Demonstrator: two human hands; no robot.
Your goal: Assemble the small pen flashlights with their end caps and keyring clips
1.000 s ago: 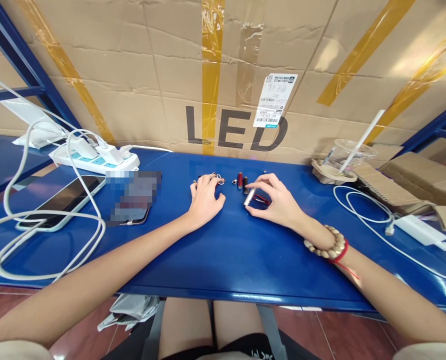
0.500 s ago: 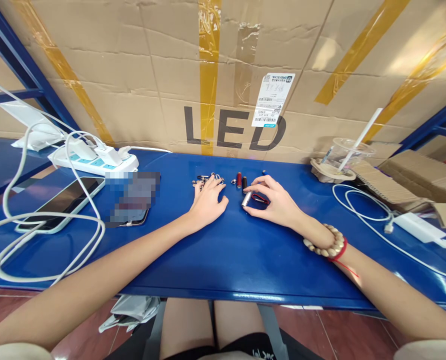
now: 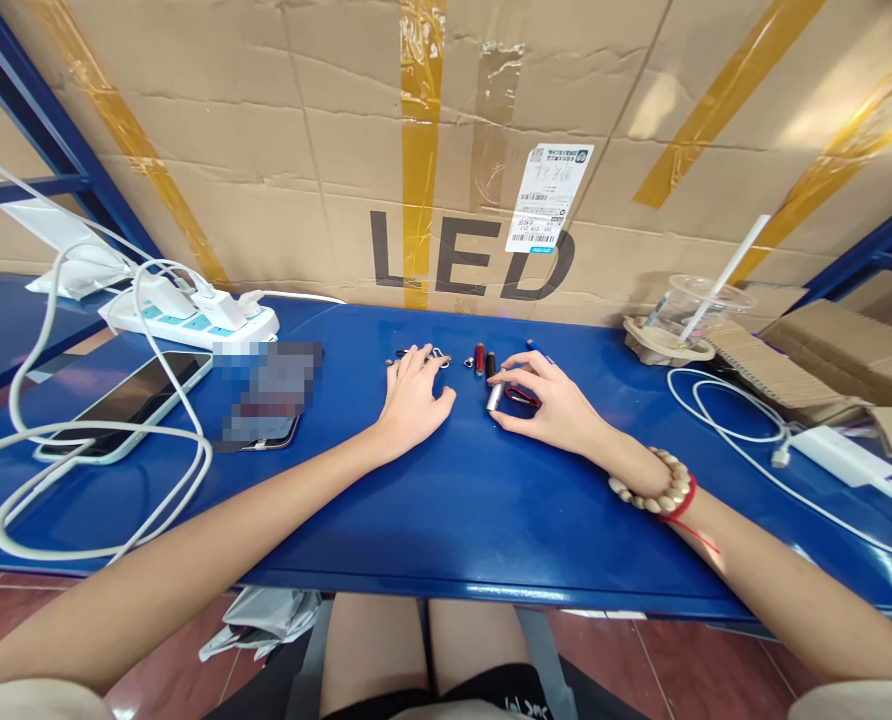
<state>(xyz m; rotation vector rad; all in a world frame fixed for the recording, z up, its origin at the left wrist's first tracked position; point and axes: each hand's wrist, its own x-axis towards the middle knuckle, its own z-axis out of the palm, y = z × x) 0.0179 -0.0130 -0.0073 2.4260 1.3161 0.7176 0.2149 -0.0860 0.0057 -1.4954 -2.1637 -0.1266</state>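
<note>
My left hand (image 3: 413, 402) rests palm down with its fingers stretched over a small pile of metal clips and rings (image 3: 438, 357), partly hiding them. Between the thumb and fingertips of my right hand (image 3: 555, 408) is a small silver cylinder (image 3: 495, 397), low at the table surface. Under that hand's arch lies a red-and-black looped item (image 3: 522, 396), partly covered. A red cylinder (image 3: 480, 359) and a black cylinder (image 3: 491, 362) lie side by side just beyond, with a small metal ring (image 3: 469, 362) to their left. Behind my right fingers, part of a blue cylinder (image 3: 538, 349) shows.
On the blue table (image 3: 446, 520), a phone (image 3: 131, 405), a blurred-out phone (image 3: 266, 395) and a power strip (image 3: 191, 320) with looped white cables are at left. A plastic cup (image 3: 697, 305), charger (image 3: 840, 455) and open carton (image 3: 843, 350) stand right. A large cardboard box (image 3: 303, 130) backs the table.
My left fingers have shifted slightly and cover more of the metal clips. A little more of the blue cylinder shows behind my right fingers. The silver cylinder stays pinched.
</note>
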